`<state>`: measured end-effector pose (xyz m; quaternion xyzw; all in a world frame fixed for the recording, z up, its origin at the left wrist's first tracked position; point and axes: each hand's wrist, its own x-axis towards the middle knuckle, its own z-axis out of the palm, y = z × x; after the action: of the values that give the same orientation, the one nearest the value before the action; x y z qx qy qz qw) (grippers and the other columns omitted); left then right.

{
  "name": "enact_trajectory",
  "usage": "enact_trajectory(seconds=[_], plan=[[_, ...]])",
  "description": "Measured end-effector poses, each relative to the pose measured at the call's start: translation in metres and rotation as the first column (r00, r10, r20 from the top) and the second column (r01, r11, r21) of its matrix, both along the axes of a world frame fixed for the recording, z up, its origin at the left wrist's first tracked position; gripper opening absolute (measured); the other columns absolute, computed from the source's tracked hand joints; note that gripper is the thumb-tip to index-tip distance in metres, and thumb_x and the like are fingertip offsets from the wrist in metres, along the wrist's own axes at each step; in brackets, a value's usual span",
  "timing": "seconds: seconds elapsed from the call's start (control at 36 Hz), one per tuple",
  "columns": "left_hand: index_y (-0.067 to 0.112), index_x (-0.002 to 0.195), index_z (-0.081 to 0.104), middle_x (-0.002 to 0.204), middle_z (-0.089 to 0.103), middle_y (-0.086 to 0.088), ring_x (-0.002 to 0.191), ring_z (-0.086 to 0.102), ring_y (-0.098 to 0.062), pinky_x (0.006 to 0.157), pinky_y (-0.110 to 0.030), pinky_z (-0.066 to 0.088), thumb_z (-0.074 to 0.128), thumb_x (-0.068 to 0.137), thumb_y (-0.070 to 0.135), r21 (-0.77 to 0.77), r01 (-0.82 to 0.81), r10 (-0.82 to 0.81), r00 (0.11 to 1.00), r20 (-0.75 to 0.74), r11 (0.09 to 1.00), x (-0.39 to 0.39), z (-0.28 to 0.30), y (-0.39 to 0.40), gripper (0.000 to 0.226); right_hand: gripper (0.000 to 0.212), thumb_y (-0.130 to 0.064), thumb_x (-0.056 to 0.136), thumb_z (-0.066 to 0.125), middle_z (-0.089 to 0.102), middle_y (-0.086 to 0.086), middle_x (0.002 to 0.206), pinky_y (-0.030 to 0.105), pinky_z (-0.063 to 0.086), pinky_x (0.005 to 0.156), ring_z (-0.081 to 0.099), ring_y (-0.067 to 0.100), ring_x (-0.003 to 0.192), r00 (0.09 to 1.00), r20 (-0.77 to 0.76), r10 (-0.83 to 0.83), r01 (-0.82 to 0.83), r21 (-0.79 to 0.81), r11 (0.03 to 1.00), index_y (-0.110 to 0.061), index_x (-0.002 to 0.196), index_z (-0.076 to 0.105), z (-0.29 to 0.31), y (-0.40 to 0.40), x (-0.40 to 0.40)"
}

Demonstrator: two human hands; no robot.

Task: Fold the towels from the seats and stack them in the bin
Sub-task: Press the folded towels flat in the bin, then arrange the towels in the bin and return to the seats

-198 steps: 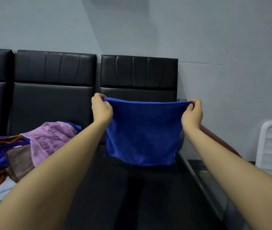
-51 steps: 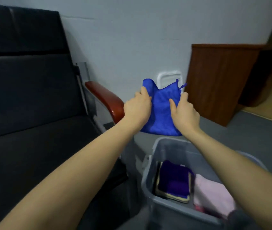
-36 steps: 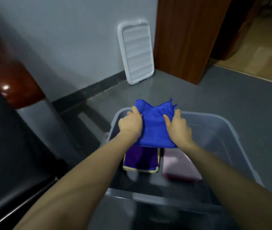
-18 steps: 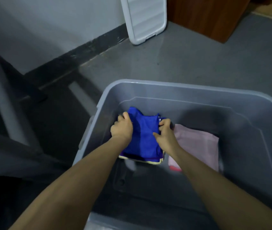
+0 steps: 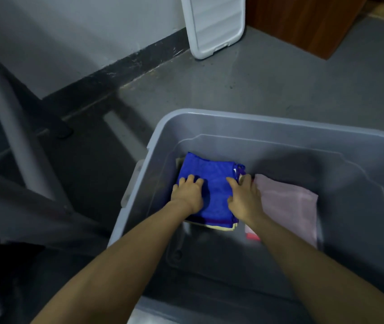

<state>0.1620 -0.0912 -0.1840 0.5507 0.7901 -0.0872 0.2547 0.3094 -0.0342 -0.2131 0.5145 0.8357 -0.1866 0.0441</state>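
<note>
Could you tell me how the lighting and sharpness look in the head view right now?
Head view: dim, bluish light; the hands cast a dark shadow on the blue towel; the bin rim bows from wide-angle distortion; the lower-left corner is soft and nearly black.

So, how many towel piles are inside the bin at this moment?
2. The left pile, topped by the blue towel, lies under both hands near the bin's left wall. The pink towel pile sits right beside it. More towels may be hidden underneath each.
</note>
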Motion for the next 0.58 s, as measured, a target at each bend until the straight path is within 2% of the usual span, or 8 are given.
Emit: enact_trajectory(seconds=[0.11, 0.22, 0.33, 0.44, 0.58], plan=[[0.011, 0.141, 0.035, 0.140, 0.038, -0.012, 0.127, 0.039, -0.032, 0.102, -0.042, 0.035, 0.045, 0.095, 0.016, 0.091, -0.040, 0.035, 0.998, 0.050, 0.995, 0.003, 0.024, -0.005, 0.047, 0.048, -0.017, 0.091, 0.051, 0.037, 0.012, 0.123, 0.037, 0.037, 0.094, 0.044, 0.031, 0.110, 0.995, -0.094, -0.012, 0.014, 0.025, 1.000, -0.019, 0.138, 0.042, 0.022, -0.004, -0.003], [0.008, 0.128, 0.044, 0.134, 0.045, -0.012, 0.119, 0.048, -0.032, 0.094, -0.040, 0.040, 0.040, 0.097, 0.018, 0.204, -0.117, 0.094, 0.989, 0.118, 0.972, 0.007, 0.059, -0.013, 0.033, 0.038, -0.010, 0.086, 0.055, 0.047, 0.019, 0.119, 0.042, 0.039, 0.092, 0.050, 0.040, 0.106, 0.963, -0.267, -0.046, 0.056, 0.029, 0.998, -0.005, 0.124, 0.055, 0.050, -0.014, -0.005], [0.008, 0.118, 0.050, 0.124, 0.055, -0.014, 0.112, 0.053, -0.033, 0.086, -0.039, 0.044, 0.040, 0.095, 0.017, 0.328, -0.190, 0.138, 0.975, 0.175, 0.925, 0.006, 0.104, -0.026, 0.027, 0.032, -0.008, 0.089, 0.051, 0.051, 0.017, 0.117, 0.040, 0.039, 0.095, 0.051, 0.037, 0.107, 0.931, -0.356, -0.075, 0.080, -0.001, 0.997, -0.004, 0.120, 0.056, 0.094, -0.016, -0.005], [0.007, 0.107, 0.055, 0.109, 0.063, -0.014, 0.102, 0.058, -0.035, 0.082, -0.040, 0.050, 0.042, 0.091, 0.016, 0.455, -0.236, 0.154, 0.965, 0.211, 0.858, 0.005, 0.148, -0.042, 0.023, 0.026, -0.003, 0.090, 0.045, 0.056, 0.017, 0.114, 0.036, 0.043, 0.088, 0.056, 0.033, 0.101, 0.867, -0.493, -0.067, 0.105, 0.050, 0.993, -0.002, 0.113, 0.059, 0.142, -0.026, -0.008], [0.005, 0.106, 0.057, 0.110, 0.062, -0.015, 0.102, 0.057, -0.033, 0.081, -0.037, 0.048, 0.043, 0.095, 0.019, 0.609, -0.221, 0.136, 0.973, 0.184, 0.762, -0.004, 0.226, -0.067, 0.023, 0.025, -0.002, 0.089, 0.045, 0.061, 0.014, 0.112, 0.038, 0.045, 0.086, 0.057, 0.030, 0.100, 0.817, -0.577, 0.011, 0.081, 0.134, 0.988, -0.003, 0.109, 0.061, 0.215, -0.051, -0.022]])
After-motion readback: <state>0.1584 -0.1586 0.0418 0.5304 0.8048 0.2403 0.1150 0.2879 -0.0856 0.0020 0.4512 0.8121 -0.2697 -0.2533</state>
